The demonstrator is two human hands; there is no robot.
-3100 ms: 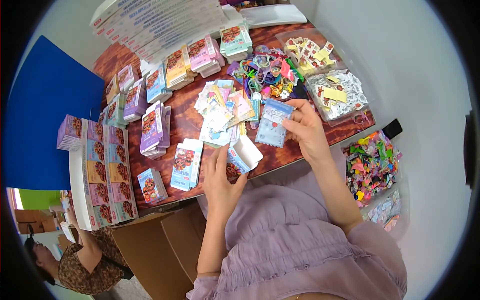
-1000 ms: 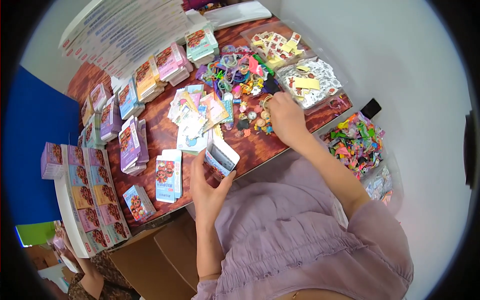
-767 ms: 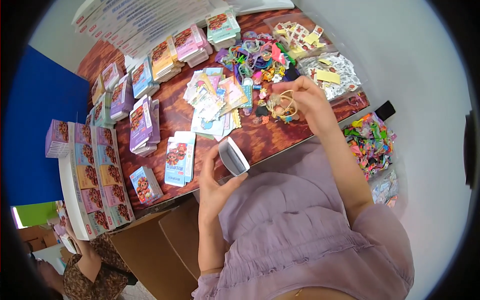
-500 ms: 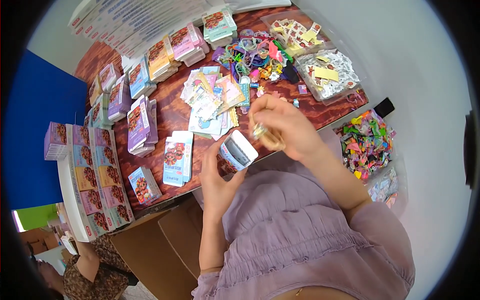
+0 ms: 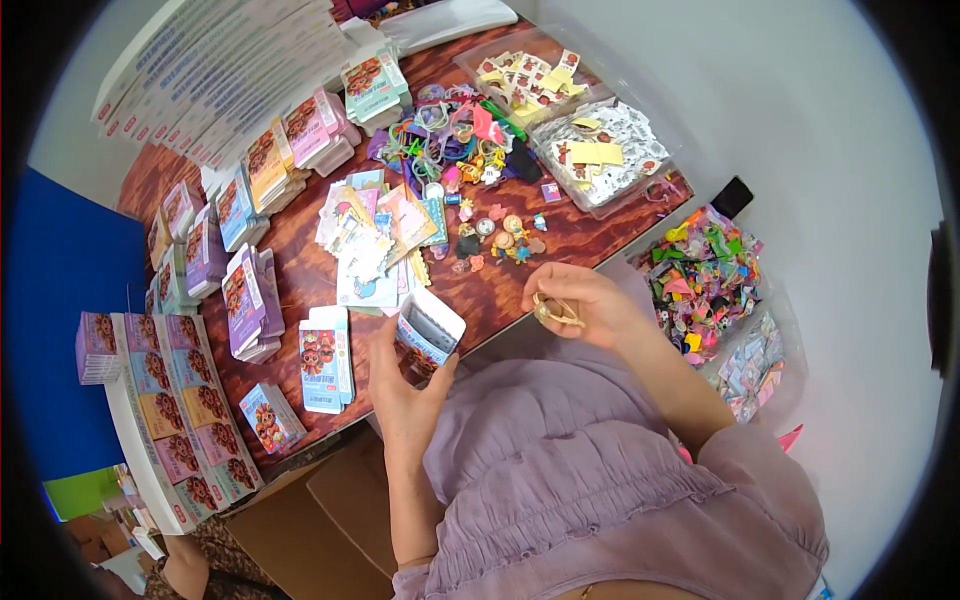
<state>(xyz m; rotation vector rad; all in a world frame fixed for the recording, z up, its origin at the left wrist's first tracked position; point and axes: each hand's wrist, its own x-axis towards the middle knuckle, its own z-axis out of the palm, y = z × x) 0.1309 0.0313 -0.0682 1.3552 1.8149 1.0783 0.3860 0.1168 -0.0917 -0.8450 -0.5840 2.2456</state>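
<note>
My left hand (image 5: 405, 408) is wrapped round a small light blue cardboard box (image 5: 432, 328), tilted, its top flap raised and its mouth open. Something grey shows inside it. To the right of the box, over the table's front edge, the fingers of my right hand (image 5: 598, 305) pinch a beige looped cord (image 5: 562, 313); what hangs with it is partly hidden by the fingers. Small figure charms (image 5: 512, 242) lie on the table beyond my hands. Left of them is a loose heap of printed cards (image 5: 372, 240). A flattish blue box (image 5: 322, 362) lies left of my left hand.
Stacks of coloured boxes (image 5: 250, 300) line the table's left side. Tangled cords and trinkets (image 5: 455, 135) are heaped at the back. Clear trays of paper pieces (image 5: 600, 155) stand at the far right. Bags of colourful bits (image 5: 705, 270) sit below the right edge. Another person's arm (image 5: 183, 568) shows at lower left.
The view has shifted. My right hand has drawn back from the box, toward me and to the right, still pinching the cord. The charms it covered now show. My left hand keeps the box.
</note>
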